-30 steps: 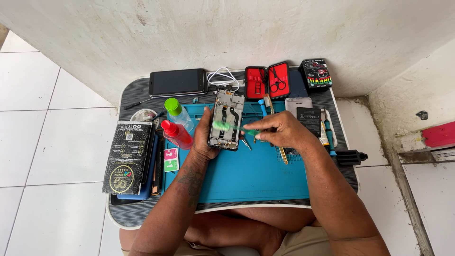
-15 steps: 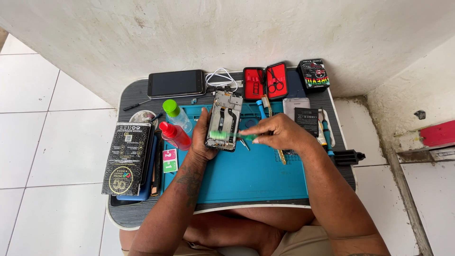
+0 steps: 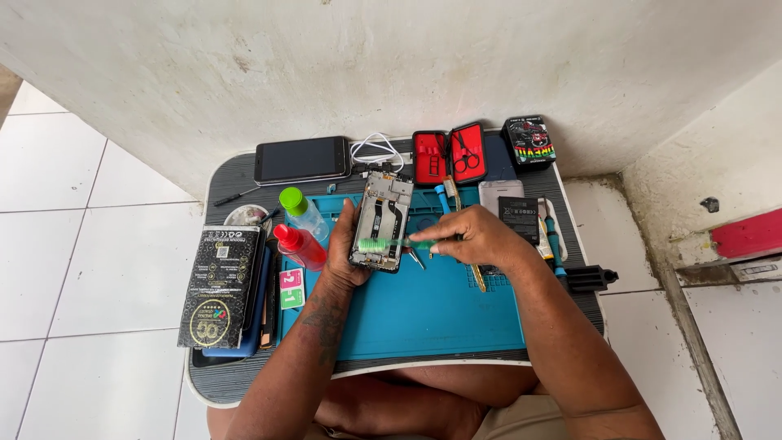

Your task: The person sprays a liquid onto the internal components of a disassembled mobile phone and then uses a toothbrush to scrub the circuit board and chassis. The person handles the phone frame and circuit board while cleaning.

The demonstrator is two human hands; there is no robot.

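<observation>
Two hands worked: left hand (image 3: 346, 259) gripped the opened phone (image 3: 380, 222) (cover already off); right hand (image 3: 472, 239) pinched a green brush (image 3: 391, 244), cleaning unfinished.

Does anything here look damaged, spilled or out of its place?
Nothing looks spilled. The phone in the left hand is opened, its insides bare, while the right hand holds a green brush on it. A battery lies loose at the right of the blue mat.
</observation>
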